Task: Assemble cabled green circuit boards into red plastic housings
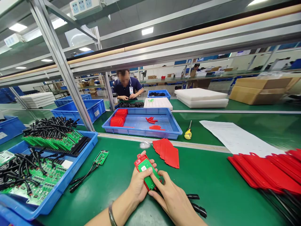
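Note:
My left hand (138, 185) is closed around a red plastic case (137, 160), its thumb lying on the green circuit board (149, 182) seated in the case. The board carries a small white label. My right hand (174, 197) grips the near end of the board and case, with a finger pressing on the board. Black cable ends (199, 209) stick out from under my right hand; where they join is hidden. Beyond my hands lie several flat red covers (167, 153). To the left rests a loose circuit board (101, 157) with black leads.
A blue tray (90, 141) of boards and cables stands left. Ahead, another blue tray (141, 134) holds red parts. A yellow screwdriver (188, 134), paper sheet (235, 136) and red cases with cables (265, 172) lie right. A person (129, 86) works across the bench.

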`<state>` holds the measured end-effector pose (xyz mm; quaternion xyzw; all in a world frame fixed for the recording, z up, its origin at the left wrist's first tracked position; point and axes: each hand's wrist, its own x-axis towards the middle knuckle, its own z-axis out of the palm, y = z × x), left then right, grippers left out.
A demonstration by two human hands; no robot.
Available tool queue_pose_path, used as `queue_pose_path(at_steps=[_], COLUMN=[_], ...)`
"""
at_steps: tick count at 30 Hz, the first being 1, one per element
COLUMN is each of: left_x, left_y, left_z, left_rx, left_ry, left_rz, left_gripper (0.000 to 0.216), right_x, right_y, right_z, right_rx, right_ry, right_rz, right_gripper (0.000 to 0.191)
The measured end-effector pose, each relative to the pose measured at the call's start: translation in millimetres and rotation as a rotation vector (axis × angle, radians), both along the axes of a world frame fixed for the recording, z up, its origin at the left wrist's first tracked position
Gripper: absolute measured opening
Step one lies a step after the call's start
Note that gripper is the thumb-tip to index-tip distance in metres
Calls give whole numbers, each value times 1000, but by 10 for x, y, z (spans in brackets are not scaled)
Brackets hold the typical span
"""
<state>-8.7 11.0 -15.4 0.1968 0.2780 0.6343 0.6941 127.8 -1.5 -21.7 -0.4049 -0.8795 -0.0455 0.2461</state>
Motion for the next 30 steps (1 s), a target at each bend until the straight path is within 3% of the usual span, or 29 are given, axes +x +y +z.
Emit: queue_pose_path(at_steps=[23,26,30], left_x=[8,-2,-22], left_y=[58,51,38], left_z=[-27,-26,-12], left_rx=[-69,-45,1], left_ry=[-14,2,16], left_rz=[0,-7,-39], left_gripper=[77,78,75], right_x=[-4,20,95], right_y=[-42,-38,29], right_z=[-47,14,98], right_rx=[-180,-314,-611], right_ry=[34,153,438], right_rz=[22,23,13], right_gripper=[52,53,42])
